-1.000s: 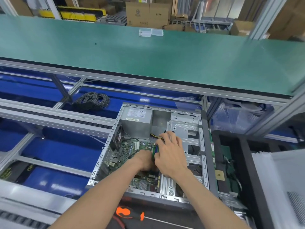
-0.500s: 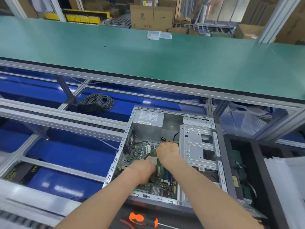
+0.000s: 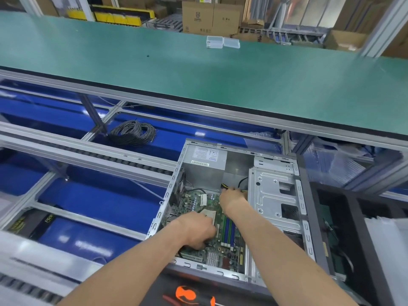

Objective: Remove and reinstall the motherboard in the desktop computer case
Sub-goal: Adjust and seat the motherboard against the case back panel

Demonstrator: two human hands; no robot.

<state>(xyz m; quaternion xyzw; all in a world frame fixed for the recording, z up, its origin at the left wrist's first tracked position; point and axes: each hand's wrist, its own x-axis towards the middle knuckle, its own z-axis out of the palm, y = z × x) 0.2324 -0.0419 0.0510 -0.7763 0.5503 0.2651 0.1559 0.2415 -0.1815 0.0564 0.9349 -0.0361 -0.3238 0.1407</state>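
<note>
Motherboard [image 3: 223, 246] lies flat — long axis running toward the viewer.

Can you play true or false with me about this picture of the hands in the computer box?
1. Both hands are inside the open computer case. True.
2. The right hand is holding the orange-handled screwdriver. False: the screwdriver lies by itself in front of the case, and the right hand reaches to the yellow and black wires near the grey power box.
3. The left hand is over the green circuit board. True.
4. A coil of dark cable sits on top of the green table. False: it lies lower down, on the blue surface to the left of the case.
5. Two small clear plastic boxes sit at the far edge of the green table. True.
</note>
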